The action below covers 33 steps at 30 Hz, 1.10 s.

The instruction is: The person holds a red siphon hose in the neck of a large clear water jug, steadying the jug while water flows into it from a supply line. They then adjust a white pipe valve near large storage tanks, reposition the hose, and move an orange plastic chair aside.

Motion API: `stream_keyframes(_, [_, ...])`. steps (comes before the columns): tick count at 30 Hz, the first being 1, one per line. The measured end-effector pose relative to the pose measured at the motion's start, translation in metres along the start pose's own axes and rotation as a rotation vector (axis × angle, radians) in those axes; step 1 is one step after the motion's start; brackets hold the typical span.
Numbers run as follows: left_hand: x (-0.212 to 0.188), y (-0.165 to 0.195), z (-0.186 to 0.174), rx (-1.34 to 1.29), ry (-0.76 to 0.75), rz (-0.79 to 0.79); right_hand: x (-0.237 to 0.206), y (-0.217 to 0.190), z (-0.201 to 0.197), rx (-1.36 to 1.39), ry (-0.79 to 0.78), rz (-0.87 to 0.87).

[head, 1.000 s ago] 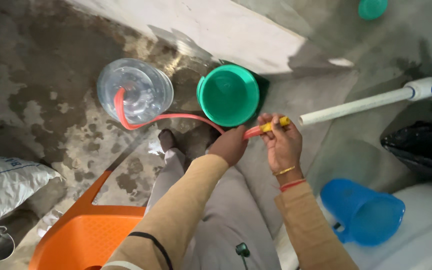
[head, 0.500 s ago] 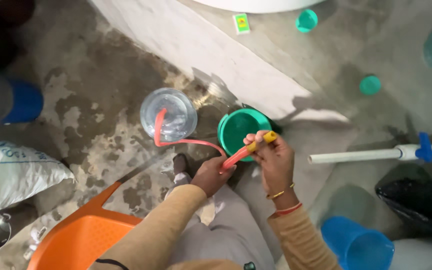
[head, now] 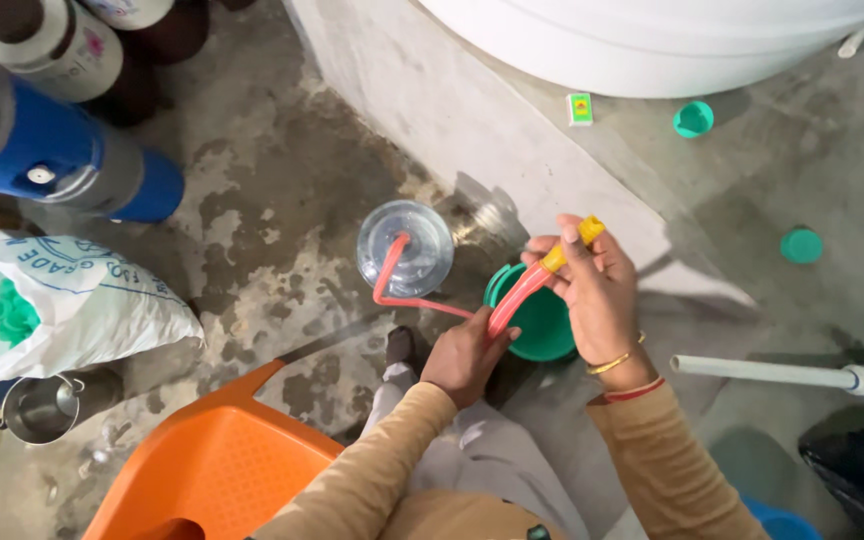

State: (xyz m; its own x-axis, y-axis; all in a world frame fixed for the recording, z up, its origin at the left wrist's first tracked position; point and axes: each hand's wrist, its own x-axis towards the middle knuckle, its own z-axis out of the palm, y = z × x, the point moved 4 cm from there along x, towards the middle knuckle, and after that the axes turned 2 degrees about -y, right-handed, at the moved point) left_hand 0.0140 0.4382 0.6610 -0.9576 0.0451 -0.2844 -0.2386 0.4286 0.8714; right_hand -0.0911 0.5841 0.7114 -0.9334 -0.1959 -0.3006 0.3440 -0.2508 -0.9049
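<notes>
1. Head view looking down at two bare hands working a thin red hose (head: pixel 422 300) above a wet concrete floor (head: pixel 252 230).
2. Right hand (head: pixel 597 290): closed around the upper end of the hose, thumb and fingers pinching just below the yellow tip (head: pixel 577 240); tip pointing up and to the right, clear of the fingers.
3. Left hand (head: pixel 467 355): curled over the hose lower down, gripping it where it bends away toward the left; fingers pressed together, not spread.
4. Hose running from the left hand in a loop across the floor, then rising into the mouth of a clear plastic bottle (head: pixel 405 248) standing just left of both hands.
5. Handling, judged: hose appearing soft and limp, light, bending freely and likely kinking if folded sharply; possibly slippery when wet. Best hold appearing to be close behind the stiff yellow tip with one hand, slack controlled farther down with the other, as now.
6. Bottle appearing thin-walled and light, liable to tip if the hose is tugged.
7. Green tub (head: pixel 542 320) sitting directly beneath the hands, partly hidden by them; touching or merely near the bottle cannot be told.
8. Surroundings: orange chair (head: pixel 212 470) at lower left, white sack (head: pixel 72 300) and steel mug (head: pixel 42 405) at far left, blue-banded jar (head: pixel 52 150) at upper left, white pipe (head: pixel 772 372) at right, well apart from the hose.
</notes>
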Motion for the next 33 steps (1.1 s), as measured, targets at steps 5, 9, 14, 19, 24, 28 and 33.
stream_keyframes(5, [-0.004,0.016,-0.019,0.02,0.028,-0.044,-0.011,0.019,0.033,-0.063,-0.166,-0.014])
stream_keyframes(9, [-0.006,0.026,-0.031,-0.059,0.067,-0.01,-0.016,0.029,0.054,-0.034,-0.164,-0.017])
stream_keyframes(14, [-0.01,0.024,-0.028,-0.247,0.174,0.186,-0.013,0.007,0.064,-0.124,-0.207,-0.008])
stream_keyframes(19, [-0.013,-0.027,0.015,-0.169,0.189,0.027,-0.003,-0.016,0.069,0.027,-0.209,0.043])
stream_keyframes(24, [-0.037,-0.043,0.034,-0.163,0.305,0.009,0.008,-0.031,0.075,-0.099,-0.263,0.066])
stream_keyframes(28, [-0.059,-0.016,0.012,-0.207,0.26,-0.057,0.013,-0.052,0.089,-0.041,-0.313,0.008])
stream_keyframes(33, [-0.09,0.021,-0.024,-0.172,0.296,0.053,0.023,-0.073,0.105,-0.004,-0.34,-0.004])
